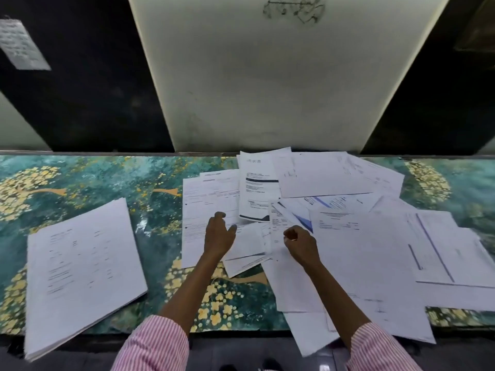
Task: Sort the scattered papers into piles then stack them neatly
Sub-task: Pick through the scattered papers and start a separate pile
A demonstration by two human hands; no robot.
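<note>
Scattered white printed papers [329, 180] overlap across the middle and right of the table. At the left lies a squared pile of papers [80, 263], tilted and hanging over the near edge. My left hand [218, 234] hovers over a text sheet [195, 218] at the heap's left side, fingers apart, holding nothing. My right hand [301, 245] rests on the heap's centre, fingers curled at the edge of a printed sheet [277, 223]; whether it pinches that sheet is unclear. Several sheets at the right overhang the front edge.
The table [93, 180] has a teal cover with yellow flowers. A pale wall panel [267, 76] rises behind it between dark areas. A paper note [20, 44] hangs at the upper left. Bare cover shows between the pile and the heap.
</note>
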